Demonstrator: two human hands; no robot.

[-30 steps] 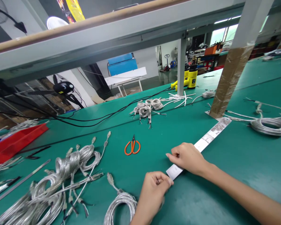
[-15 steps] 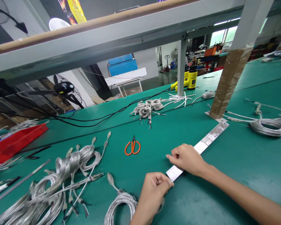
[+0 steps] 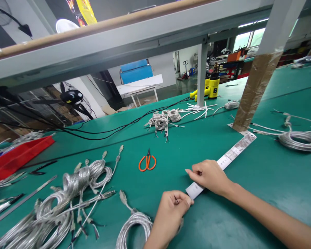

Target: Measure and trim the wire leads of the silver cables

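My left hand (image 3: 169, 216) is closed in a pinch at the near end of a metal ruler (image 3: 230, 156). A thin dark wire end (image 3: 176, 200) shows between its fingers, and a bit of greyish cable (image 3: 180, 226) shows under the palm; the rest is hidden. My right hand (image 3: 209, 175) lies across the ruler with curled fingers, the thumb side toward my left hand. Left of my left hand lies a coiled clear-sheathed cable (image 3: 136, 224) with a plug on its end. Orange-handled scissors (image 3: 147, 163) rest farther back on the green table.
A heap of coiled cables (image 3: 74, 193) fills the left front, beside a red tray (image 3: 23, 155). Smaller coils (image 3: 164, 119), white tubes (image 3: 197, 108) and yellow heat guns (image 3: 212, 86) stand at the back. A taped post (image 3: 251, 90) rises by the ruler's far end; more cable (image 3: 298, 140) lies right.
The view has shifted slightly. The ruler has slid a little toward the right; both hands keep nearly the same pose and place.
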